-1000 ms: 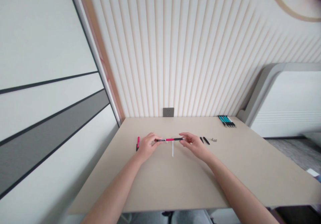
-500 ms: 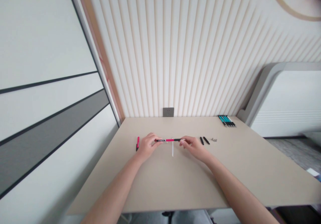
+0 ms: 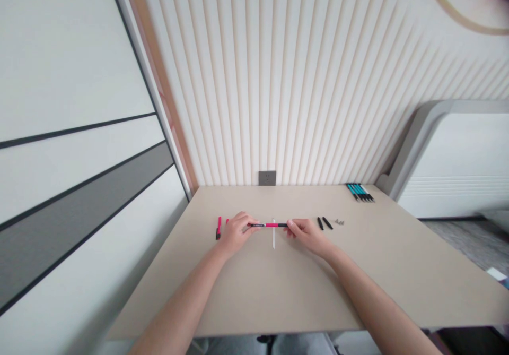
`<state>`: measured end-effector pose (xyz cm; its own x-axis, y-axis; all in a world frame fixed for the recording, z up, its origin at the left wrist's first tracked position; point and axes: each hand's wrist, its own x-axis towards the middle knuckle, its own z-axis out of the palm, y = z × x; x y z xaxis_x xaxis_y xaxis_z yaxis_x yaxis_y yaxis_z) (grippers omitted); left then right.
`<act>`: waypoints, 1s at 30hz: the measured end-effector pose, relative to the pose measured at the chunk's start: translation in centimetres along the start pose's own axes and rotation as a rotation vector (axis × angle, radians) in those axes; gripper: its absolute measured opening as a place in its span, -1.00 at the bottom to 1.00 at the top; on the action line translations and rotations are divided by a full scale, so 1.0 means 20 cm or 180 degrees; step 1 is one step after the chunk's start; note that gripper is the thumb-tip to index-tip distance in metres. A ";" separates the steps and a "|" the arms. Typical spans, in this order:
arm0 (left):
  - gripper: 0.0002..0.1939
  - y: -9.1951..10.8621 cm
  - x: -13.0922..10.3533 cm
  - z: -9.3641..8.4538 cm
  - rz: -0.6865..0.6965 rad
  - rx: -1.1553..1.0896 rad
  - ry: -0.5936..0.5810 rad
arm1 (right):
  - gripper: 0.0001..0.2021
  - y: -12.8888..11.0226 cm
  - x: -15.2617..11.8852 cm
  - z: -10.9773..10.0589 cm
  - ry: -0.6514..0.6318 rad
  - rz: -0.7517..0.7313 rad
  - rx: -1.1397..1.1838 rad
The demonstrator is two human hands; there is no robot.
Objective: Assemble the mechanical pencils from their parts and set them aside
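A pink and black pen [image 3: 272, 225] is held level between my two hands over the middle of the table. My left hand [image 3: 237, 232] pinches its left end, and my right hand [image 3: 304, 233] grips the black right end. Beneath the pen, thin white sticks [image 3: 274, 239] lie lengthwise on the table. Just left of my left hand lies a pink piece with a black part [image 3: 219, 227]; another pink bit shows beside it, mostly hidden by that hand. Two black caps [image 3: 323, 223] lie right of my right hand, with small metallic pieces [image 3: 339, 222] beyond them.
A row of teal, white and black pens [image 3: 360, 192] lies at the back right of the beige table [image 3: 246, 291]. Behind the table stands a ribbed wall with a dark socket [image 3: 267, 178]. A white and grey panelled surface rises at the left.
The pen has moved slightly towards me. My right fingers have closed in more around its black end, and a second pink bit now shows beside my left hand.
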<state>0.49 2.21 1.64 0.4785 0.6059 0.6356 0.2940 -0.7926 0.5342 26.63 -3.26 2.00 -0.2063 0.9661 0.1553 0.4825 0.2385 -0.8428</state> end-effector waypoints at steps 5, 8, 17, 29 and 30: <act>-0.86 0.01 0.00 0.00 -0.0322 -0.0133 0.0059 | -0.70 -0.03 0.00 -0.03 0.0251 -0.0345 -0.0145; -0.81 0.05 0.01 -0.01 -0.0674 -0.0472 0.0026 | -0.67 -0.03 0.00 -0.04 0.0221 -0.0393 -0.0129; -0.59 0.05 -0.01 0.00 -0.1612 -0.2775 -0.0156 | -0.66 0.00 0.00 -0.07 0.0041 -0.0362 0.0153; -0.63 0.07 -0.01 0.00 -0.1537 -0.3146 0.0009 | -0.63 0.01 -0.01 -0.03 -0.0409 -0.0401 0.0406; -0.63 0.08 -0.01 0.00 -0.1522 -0.3174 -0.0037 | -0.63 0.00 -0.01 -0.03 -0.0412 -0.0409 0.0409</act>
<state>0.97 0.90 2.34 0.5027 0.8301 0.2414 -0.3455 -0.0630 0.9363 27.27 -3.40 2.23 -0.3705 0.9059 0.2052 0.3345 0.3363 -0.8804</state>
